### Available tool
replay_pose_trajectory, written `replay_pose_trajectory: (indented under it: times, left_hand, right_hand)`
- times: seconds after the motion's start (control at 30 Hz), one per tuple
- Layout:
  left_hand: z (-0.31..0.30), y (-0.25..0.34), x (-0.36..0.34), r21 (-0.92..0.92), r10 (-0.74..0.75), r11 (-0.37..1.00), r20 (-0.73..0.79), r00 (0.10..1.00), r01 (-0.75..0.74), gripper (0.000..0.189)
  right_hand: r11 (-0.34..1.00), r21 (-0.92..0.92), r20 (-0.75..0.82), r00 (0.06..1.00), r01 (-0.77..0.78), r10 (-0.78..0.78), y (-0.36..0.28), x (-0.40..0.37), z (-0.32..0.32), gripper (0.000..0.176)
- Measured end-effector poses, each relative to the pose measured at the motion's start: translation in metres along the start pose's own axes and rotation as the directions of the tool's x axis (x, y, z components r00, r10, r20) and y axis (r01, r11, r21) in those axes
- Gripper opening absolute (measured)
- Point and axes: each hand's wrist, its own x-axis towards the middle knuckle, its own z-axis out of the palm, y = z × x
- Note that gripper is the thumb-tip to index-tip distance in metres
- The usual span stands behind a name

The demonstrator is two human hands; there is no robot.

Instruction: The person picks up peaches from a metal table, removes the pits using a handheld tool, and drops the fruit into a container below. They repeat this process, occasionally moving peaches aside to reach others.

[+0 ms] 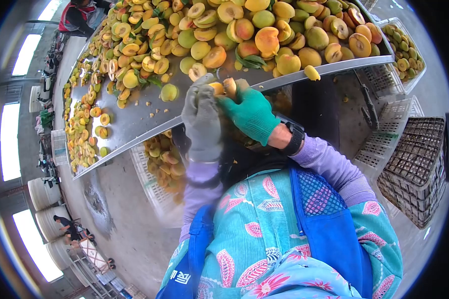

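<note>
My left hand [201, 114], in a grey glove, is closed at the near edge of the metal table [152, 119], with an orange-yellow apricot [216, 88] at its fingertips. Right beside it, my right hand [253, 112] in a green glove is closed around a tan, blunt-ended thing [229, 87]; I cannot tell what it is. Both hands meet just over the table's rim. Beyond them lies a big heap of apricots [199, 50], many cut in half with the stones showing. A green-yellow apricot [169, 92] rests near my left fingers.
Under the table edge stands a white crate [147, 182] holding apricots. Another filled crate [406, 55] is at the far right, above a white crate [389, 129] and a dirty brown crate [414, 154]. One person [80, 17] is at the upper left, another [67, 229] at the lower left.
</note>
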Motion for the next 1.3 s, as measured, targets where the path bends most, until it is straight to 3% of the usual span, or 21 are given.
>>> replay_pose_trajectory:
  times: [0.1,0.23,0.3,0.4,0.43,0.47,0.5,0.53,0.63,0.7,0.83,1.03,1.13,1.23,1.3]
  left_hand:
    - [0.003,-0.003,-0.003,0.145,0.093,0.985,0.017,0.996,-0.094,0.026]
    - [0.011,-0.002,-0.008,0.310,0.108,0.946,-0.025,0.994,-0.095,0.026]
    - [0.012,-0.010,-0.005,0.158,0.130,0.980,-0.035,0.991,-0.123,0.026]
    - [0.008,-0.023,0.002,-0.168,0.035,0.985,-0.057,0.998,-0.044,0.026]
    - [0.008,-0.022,0.004,-0.294,-0.014,0.956,-0.052,0.999,-0.001,0.026]
    - [0.006,-0.019,0.004,-0.037,0.156,0.987,-0.021,0.987,-0.157,0.026]
    - [0.005,-0.016,0.003,0.211,0.322,0.925,0.011,0.947,-0.317,0.026]
    - [0.003,-0.016,0.004,0.310,0.367,0.880,0.039,0.929,-0.361,0.025]
    - [0.007,-0.016,0.001,0.095,0.220,0.971,-0.012,0.975,-0.218,0.024]
    - [0.008,-0.018,0.000,-0.142,0.039,0.989,-0.045,0.998,-0.045,0.025]
    - [0.011,-0.022,0.001,-0.269,-0.060,0.962,-0.081,0.995,0.036,0.021]
    - [0.011,-0.028,0.001,-0.073,-0.007,0.997,-0.132,0.991,-0.003,0.019]
    - [0.018,-0.021,0.000,0.077,0.090,0.994,-0.173,0.981,-0.078,0.019]
    - [0.023,-0.018,-0.001,0.121,0.227,0.970,-0.148,0.963,-0.210,0.020]
    - [0.018,-0.023,0.007,0.086,0.240,0.969,-0.079,0.967,-0.234,0.022]
  right_hand:
    - [0.997,-0.063,0.015,0.999,0.032,-0.031,0.000,0.004,-0.003,0.031]
    - [0.992,0.092,0.013,0.996,0.086,-0.088,0.008,0.003,0.000,0.028]
    - [0.973,0.146,-0.004,0.983,0.180,-0.182,0.006,-0.005,0.004,0.027]
    - [0.941,0.338,0.214,0.973,0.005,-0.082,0.002,-0.008,-0.008,0.029]
    - [0.978,0.207,0.191,0.980,0.019,-0.059,0.004,-0.010,-0.012,0.031]
    - [0.997,0.069,0.162,0.986,0.030,-0.040,0.006,-0.015,-0.017,0.032]
    - [0.997,-0.071,0.127,0.992,0.031,-0.022,0.008,-0.017,-0.020,0.034]
    - [0.992,-0.113,0.120,0.992,0.057,-0.043,0.009,-0.018,-0.020,0.035]
    - [0.963,-0.236,0.110,0.988,0.132,-0.109,0.011,-0.017,-0.017,0.040]
    - [0.954,-0.262,0.101,0.987,0.146,-0.123,0.008,-0.018,-0.016,0.041]
    - [0.950,-0.279,0.131,0.986,0.140,-0.107,0.005,-0.019,-0.016,0.043]
    - [0.980,-0.176,0.225,0.973,0.089,-0.048,0.005,-0.021,-0.017,0.047]
    - [1.000,-0.003,0.235,0.972,-0.013,0.013,0.015,-0.020,-0.006,0.047]
    - [0.950,0.313,0.224,0.971,0.014,-0.088,0.034,-0.014,0.008,0.046]
    - [0.942,0.319,0.141,0.978,0.104,-0.156,0.044,-0.009,0.012,0.042]
